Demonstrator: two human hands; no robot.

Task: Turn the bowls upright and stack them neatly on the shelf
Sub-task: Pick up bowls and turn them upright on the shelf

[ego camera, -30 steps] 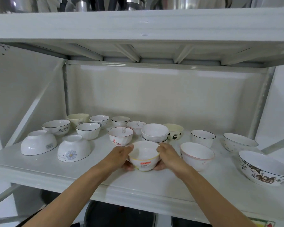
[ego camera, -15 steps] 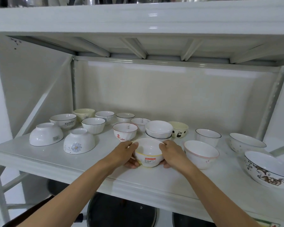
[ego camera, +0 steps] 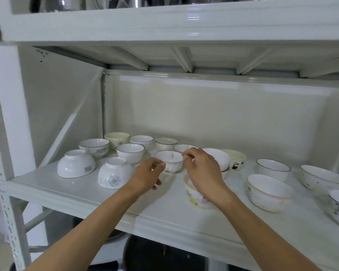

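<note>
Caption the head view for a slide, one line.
Both hands, left hand and right hand, pinch the rim of a red-lettered bowl on the shelf, two bowls remaining upside down.

Both hands at red-rimmed bowl (ego camera: 169,160) rim; left hand (ego camera: 148,176), right hand (ego camera: 203,170) pinching; yellow-rimmed bowl (ego camera: 194,194) below.

Shelf (ego camera: 86,194): painted metal, smooth, glossy white, light glare along front lip at 6 o'clock. Bowls (ego camera: 75,166): glazed ceramic, shiny, a few with printed patterns. Upright post (ego camera: 6,192) at 9 o'clock: perforated metal, paint chipped, rough-looking. Back panel (ego camera: 223,118): smooth, semi-gloss.
</note>
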